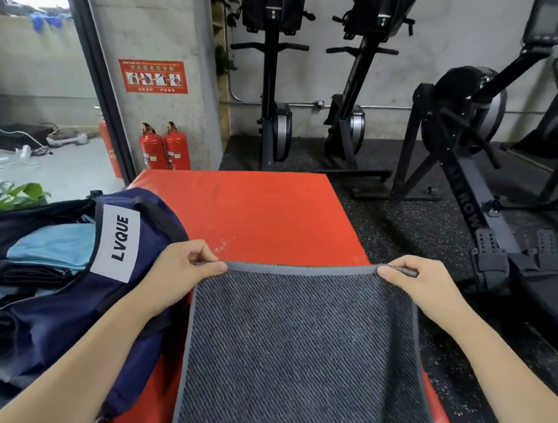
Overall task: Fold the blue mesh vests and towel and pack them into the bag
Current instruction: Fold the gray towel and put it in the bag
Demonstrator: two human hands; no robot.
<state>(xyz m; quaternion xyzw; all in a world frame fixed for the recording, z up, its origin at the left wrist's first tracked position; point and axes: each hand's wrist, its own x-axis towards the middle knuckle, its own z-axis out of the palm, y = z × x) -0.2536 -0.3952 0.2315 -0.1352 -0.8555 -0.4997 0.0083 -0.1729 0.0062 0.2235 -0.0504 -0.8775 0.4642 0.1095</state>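
While both hands pinch ribbed grey towel [304, 351]

The towel [300, 358] was dark grey with fine diagonal ribbing and a lighter grey border along its edges. The padded box [253, 208] beneath it was bright orange-red with pale scuff marks. The bag [53, 318] was navy blue and carried a white label [118, 242] printed with black letters, "LVQUE". Folded fabric [53, 246] inside the bag was light blue, above darker layers. The fire extinguishers [165, 147] were red. The wall sign [153, 76] was red with white pictograms. The rowing machines [458, 127] were black. The floor [407, 224] was black with light speckles.
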